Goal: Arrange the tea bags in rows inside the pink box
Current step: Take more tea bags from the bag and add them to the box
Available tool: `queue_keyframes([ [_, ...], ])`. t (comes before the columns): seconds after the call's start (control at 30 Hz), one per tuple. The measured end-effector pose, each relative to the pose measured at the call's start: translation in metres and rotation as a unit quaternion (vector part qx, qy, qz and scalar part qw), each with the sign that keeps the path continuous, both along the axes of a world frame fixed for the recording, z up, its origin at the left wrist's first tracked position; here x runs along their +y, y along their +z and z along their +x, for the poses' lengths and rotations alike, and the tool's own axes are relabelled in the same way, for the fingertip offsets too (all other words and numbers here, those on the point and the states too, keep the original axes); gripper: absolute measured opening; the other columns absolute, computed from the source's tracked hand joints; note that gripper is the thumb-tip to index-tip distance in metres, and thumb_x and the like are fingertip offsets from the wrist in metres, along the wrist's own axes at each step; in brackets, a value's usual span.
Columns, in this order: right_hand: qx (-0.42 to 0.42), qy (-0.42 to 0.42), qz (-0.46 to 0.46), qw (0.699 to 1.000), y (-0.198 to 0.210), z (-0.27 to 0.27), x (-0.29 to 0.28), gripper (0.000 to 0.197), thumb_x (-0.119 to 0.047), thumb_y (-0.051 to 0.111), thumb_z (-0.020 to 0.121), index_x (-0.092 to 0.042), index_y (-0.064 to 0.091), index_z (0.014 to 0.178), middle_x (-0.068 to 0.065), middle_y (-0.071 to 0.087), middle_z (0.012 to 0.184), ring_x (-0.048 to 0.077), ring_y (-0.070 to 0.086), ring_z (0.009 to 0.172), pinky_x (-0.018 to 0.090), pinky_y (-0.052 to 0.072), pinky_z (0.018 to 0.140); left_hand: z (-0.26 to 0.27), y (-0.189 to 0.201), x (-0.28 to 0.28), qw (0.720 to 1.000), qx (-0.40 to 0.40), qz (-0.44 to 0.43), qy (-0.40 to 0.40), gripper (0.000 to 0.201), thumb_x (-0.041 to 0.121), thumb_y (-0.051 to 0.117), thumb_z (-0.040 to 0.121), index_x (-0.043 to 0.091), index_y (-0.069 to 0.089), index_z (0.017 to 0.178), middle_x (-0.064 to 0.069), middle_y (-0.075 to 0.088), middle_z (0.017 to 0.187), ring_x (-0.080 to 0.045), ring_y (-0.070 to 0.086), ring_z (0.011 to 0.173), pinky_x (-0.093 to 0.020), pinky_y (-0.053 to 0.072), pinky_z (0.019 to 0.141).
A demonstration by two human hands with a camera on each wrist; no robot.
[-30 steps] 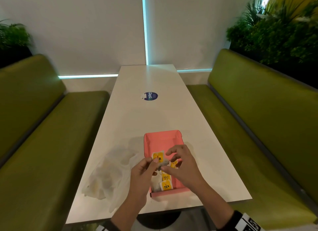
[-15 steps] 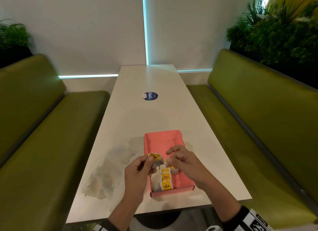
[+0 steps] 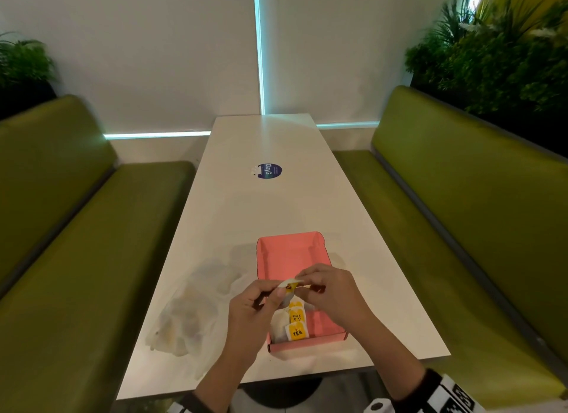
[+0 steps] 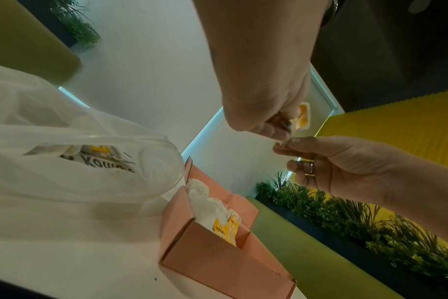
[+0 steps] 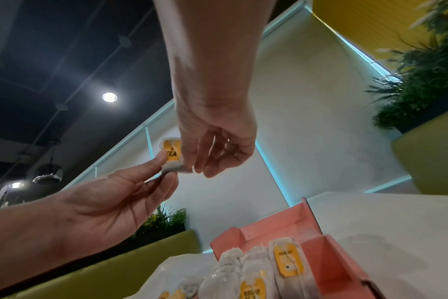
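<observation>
An open pink box sits near the table's front edge. A row of tea bags with yellow tags lies in its near left part, and its far half is bare. Just above the box, one more tea bag with a yellow tag is held between both hands. My left hand pinches the tea bag's grey pouch end with thumb and fingers. My right hand pinches its other edge from the right. The left wrist view shows the same tea bag, and the box below it.
A crumpled clear plastic bag lies on the white table, left of the box; through the bag a few tea bags show. A round blue sticker marks mid-table. Green benches flank both sides.
The held tea bag has turned from tag-up to nearly edge-on. My right hand's fingers have closed onto it. Both hands stay over the box's middle.
</observation>
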State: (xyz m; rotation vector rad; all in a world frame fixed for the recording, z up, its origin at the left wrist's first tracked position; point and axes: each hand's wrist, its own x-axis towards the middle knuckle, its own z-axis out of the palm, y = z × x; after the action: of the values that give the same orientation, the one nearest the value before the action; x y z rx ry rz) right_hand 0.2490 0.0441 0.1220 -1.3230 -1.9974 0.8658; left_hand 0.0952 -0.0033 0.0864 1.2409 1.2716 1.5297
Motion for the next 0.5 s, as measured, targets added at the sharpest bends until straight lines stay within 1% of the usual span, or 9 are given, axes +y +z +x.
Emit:
queue_keyframes([
  [0.07,0.033,0.006,-0.067,0.997,0.0005,0.0017,0.0002,0.020,-0.009,0.069,0.082,-0.011,0.074,0.101,-0.005,0.067,0.099,0.000,0.059,0.075,0.005,0.044,0.068,-0.0012,0.0010,-0.0001,1.000,-0.005,0.002,-0.015,0.013,0.024,0.064,0.076,0.027,0.075,0.081,-0.001,0.071,0.078,-0.017,0.066,0.074,-0.042,0.057,0.075],
  [0.13,0.079,0.009,-0.151,0.985,0.0026,0.0038,-0.0001,0.019,-0.005,0.066,0.083,-0.013,0.073,0.098,0.000,0.069,0.089,-0.001,0.061,0.066,0.008,0.046,0.064,-0.0022,0.0001,0.0004,1.000,-0.003,0.000,-0.027,0.013,0.023,0.064,0.077,0.020,0.074,0.084,-0.002,0.071,0.078,-0.019,0.066,0.074,-0.040,0.056,0.075],
  [0.2,0.103,0.013,-0.205,0.973,0.0049,0.0055,-0.0003,0.015,-0.004,0.065,0.083,-0.015,0.072,0.090,0.006,0.068,0.078,0.000,0.062,0.062,0.011,0.046,0.062,-0.0025,-0.0013,0.0011,0.999,-0.002,-0.001,-0.033,0.013,0.023,0.063,0.077,0.022,0.075,0.084,-0.002,0.071,0.079,-0.022,0.067,0.076,-0.038,0.056,0.075],
  [0.27,0.130,0.018,-0.239,0.962,0.0066,0.0064,-0.0001,0.011,-0.003,0.066,0.082,-0.013,0.071,0.084,0.008,0.067,0.076,0.007,0.064,0.065,0.013,0.048,0.062,-0.0024,-0.0022,0.0014,0.999,-0.007,-0.001,-0.035,0.014,0.022,0.064,0.078,0.028,0.075,0.082,-0.003,0.072,0.080,-0.022,0.067,0.076,-0.038,0.057,0.074],
  [0.33,0.156,0.018,-0.271,0.950,0.0065,0.0066,0.0001,0.010,-0.001,0.068,0.081,-0.011,0.070,0.082,0.007,0.067,0.077,0.012,0.065,0.067,0.020,0.053,0.068,-0.0022,-0.0035,0.0022,1.000,-0.013,-0.001,-0.025,0.014,0.023,0.064,0.077,0.030,0.075,0.082,-0.004,0.072,0.079,-0.023,0.067,0.076,-0.039,0.057,0.075],
  [0.4,0.165,0.014,-0.300,0.939,0.0048,0.0056,0.0003,0.012,-0.001,0.070,0.080,-0.013,0.070,0.080,0.005,0.068,0.078,0.016,0.065,0.070,0.033,0.055,0.081,-0.0016,-0.0055,0.0039,1.000,-0.025,-0.007,-0.004,0.012,0.024,0.065,0.076,0.029,0.075,0.080,-0.005,0.072,0.080,-0.026,0.068,0.077,-0.042,0.057,0.075],
  [0.43,0.166,0.011,-0.310,0.936,0.0035,0.0047,0.0003,0.012,-0.002,0.070,0.080,-0.014,0.071,0.079,0.004,0.068,0.079,0.017,0.065,0.072,0.038,0.054,0.085,-0.0012,-0.0064,0.0047,0.999,-0.033,-0.011,0.006,0.011,0.025,0.065,0.075,0.028,0.075,0.080,-0.006,0.072,0.080,-0.027,0.068,0.078,-0.044,0.057,0.076],
  [0.47,0.166,0.007,-0.317,0.934,0.0026,0.0039,0.0004,0.011,-0.003,0.070,0.080,-0.014,0.071,0.079,0.004,0.069,0.079,0.017,0.065,0.072,0.040,0.053,0.087,-0.0007,-0.0072,0.0052,0.999,-0.038,-0.013,0.013,0.011,0.025,0.065,0.075,0.026,0.075,0.080,-0.006,0.072,0.080,-0.027,0.068,0.078,-0.046,0.057,0.076],
  [0.5,0.166,0.003,-0.322,0.932,0.0019,0.0032,0.0001,0.009,-0.005,0.070,0.081,-0.014,0.071,0.080,0.004,0.069,0.079,0.016,0.064,0.070,0.039,0.053,0.085,-0.0002,-0.0081,0.0055,0.999,-0.040,-0.014,0.019,0.011,0.024,0.066,0.075,0.024,0.074,0.081,-0.006,0.072,0.080,-0.026,0.068,0.078,-0.047,0.057,0.077],
])
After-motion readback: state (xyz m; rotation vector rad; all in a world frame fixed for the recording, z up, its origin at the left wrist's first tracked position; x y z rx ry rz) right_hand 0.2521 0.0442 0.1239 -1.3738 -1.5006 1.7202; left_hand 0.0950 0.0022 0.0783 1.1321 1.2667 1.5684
